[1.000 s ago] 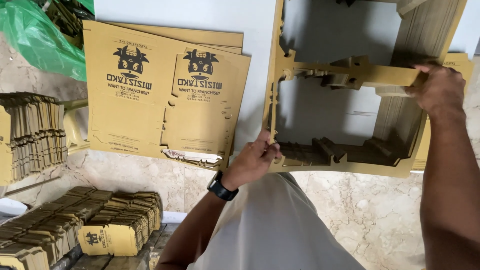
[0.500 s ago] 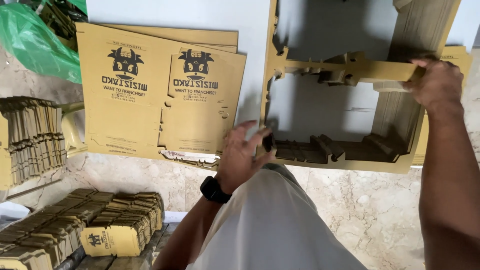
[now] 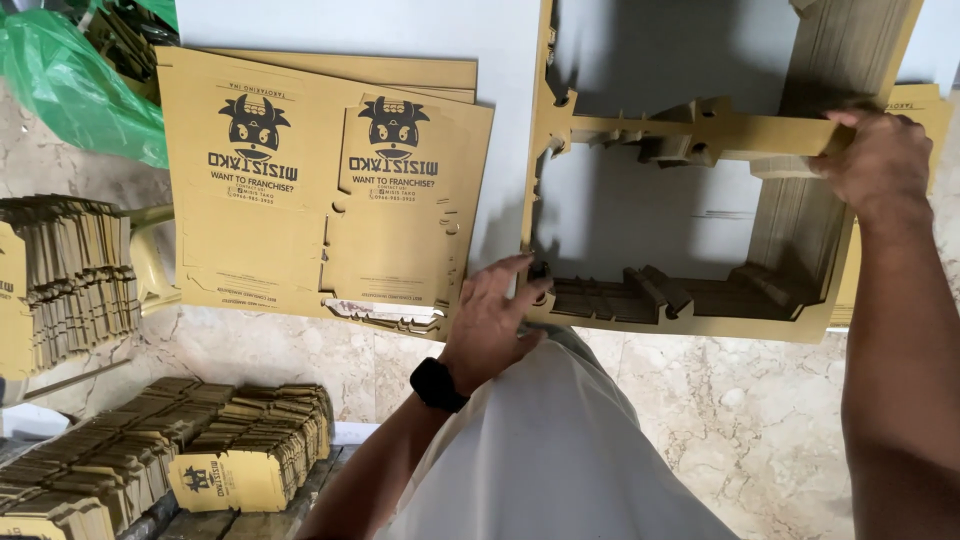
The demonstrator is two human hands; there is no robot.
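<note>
Die-cut brown cardboard frame waste, a stack of punched-out sheets with big window holes [image 3: 690, 300], lies on the white table [image 3: 400, 25] between the two hands. Nearest the body, the left hand [image 3: 495, 320], with a black smartwatch [image 3: 437, 385] on its wrist, has its fingers spread loose, and the fingertips [image 3: 540, 290] touch the frame's near left corner without closing on it. Below both arms hangs a white shirt front [image 3: 560, 450] over the pale marble floor [image 3: 720, 420]. Further out, the right hand [image 3: 880, 160] is curled around the frame's middle crossbar, gripping it at the right end. Just left of the left hand sits a stack of flat printed brown carton blanks with a black mascot figure [image 3: 320, 190], well apart from the frame. Far to the left of that hand stand bundles of folded brown carton pieces [image 3: 70, 280], more of them lower down [image 3: 180, 450], and a green plastic bag [image 3: 70, 80] lies beyond
</note>
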